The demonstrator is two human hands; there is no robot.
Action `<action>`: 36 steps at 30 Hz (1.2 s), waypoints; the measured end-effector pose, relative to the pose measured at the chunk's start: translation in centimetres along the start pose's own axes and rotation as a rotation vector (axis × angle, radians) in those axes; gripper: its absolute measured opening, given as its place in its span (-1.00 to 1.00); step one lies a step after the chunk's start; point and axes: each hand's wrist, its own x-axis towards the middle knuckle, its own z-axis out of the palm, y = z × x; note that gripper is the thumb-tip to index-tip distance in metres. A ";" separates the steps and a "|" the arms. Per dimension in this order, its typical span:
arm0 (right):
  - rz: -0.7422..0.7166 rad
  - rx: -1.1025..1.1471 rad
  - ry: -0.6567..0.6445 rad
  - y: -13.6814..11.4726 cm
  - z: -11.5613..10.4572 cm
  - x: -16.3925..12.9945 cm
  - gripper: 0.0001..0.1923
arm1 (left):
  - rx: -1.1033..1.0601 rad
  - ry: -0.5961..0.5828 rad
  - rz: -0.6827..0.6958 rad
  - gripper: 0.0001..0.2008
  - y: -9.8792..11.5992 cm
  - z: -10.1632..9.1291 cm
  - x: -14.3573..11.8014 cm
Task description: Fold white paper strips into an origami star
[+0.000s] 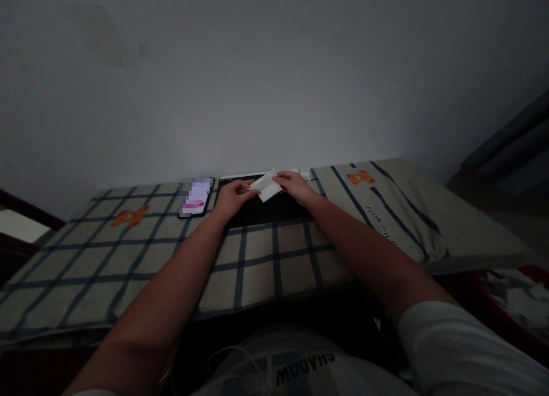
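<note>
Between my two hands is a small white tissue (266, 186), folded and held up at an angle. My left hand (234, 198) pinches its left corner between thumb and fingers. At the upper right edge, my right hand (295, 186) grips it the same way. Both hands are over a flat black panel (266, 213) lying on the checked tablecloth (257, 258). Something white, partly hidden behind my right hand, lies along the panel's far edge; its kind is unclear.
A phone (197, 197) with a lit screen lies left of the black panel. A grey wall (266, 87) rises behind the table. At the lower right stands a red bin (484, 293) with crumpled white paper in it. A thin white cable (240, 348) hangs by my shirt.
</note>
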 end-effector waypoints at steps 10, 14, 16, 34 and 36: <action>-0.015 -0.011 0.043 -0.2 0.1 -0.3 -0.78 | 0.107 0.091 -0.131 -0.70 0.1 -0.2 -0.1; -0.011 0.030 0.048 0.1 0.2 -0.1 -0.79 | 0.064 0.120 -0.120 -0.69 0.0 -0.1 0.1; -0.009 0.051 0.051 0.2 0.3 0.0 -0.79 | -0.047 0.139 -0.116 -0.63 -0.1 0.2 0.2; -0.008 -0.009 0.068 -0.1 0.2 0.0 -0.80 | -0.083 0.089 -0.060 -0.68 0.2 0.8 -0.2; -0.012 -0.052 0.075 -0.1 0.0 -0.1 -0.79 | -0.008 0.082 -0.074 -0.67 0.3 0.6 -0.2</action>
